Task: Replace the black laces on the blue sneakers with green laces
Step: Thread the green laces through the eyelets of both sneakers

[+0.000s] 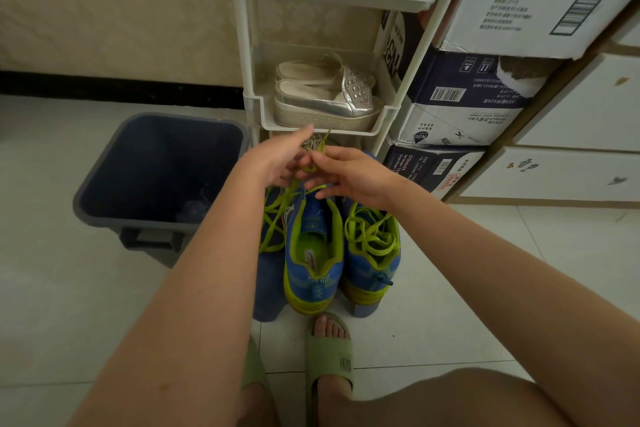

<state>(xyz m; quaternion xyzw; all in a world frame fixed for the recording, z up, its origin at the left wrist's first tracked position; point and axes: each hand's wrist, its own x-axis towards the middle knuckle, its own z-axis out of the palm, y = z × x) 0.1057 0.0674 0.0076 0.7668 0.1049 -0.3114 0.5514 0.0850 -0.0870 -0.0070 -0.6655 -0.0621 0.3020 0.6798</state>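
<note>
Left hand and right hand meet at frame centre above the blue sneakers (the right-side one looks laced already), both pinching a green lace. Lacing seems half done; the next move needs, I think, careful threading.

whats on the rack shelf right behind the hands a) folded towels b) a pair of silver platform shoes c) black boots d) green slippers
b: a pair of silver platform shoes sits in the white rack shelf, just beyond the left hand and right hand, which hold a green lace between them.
</note>
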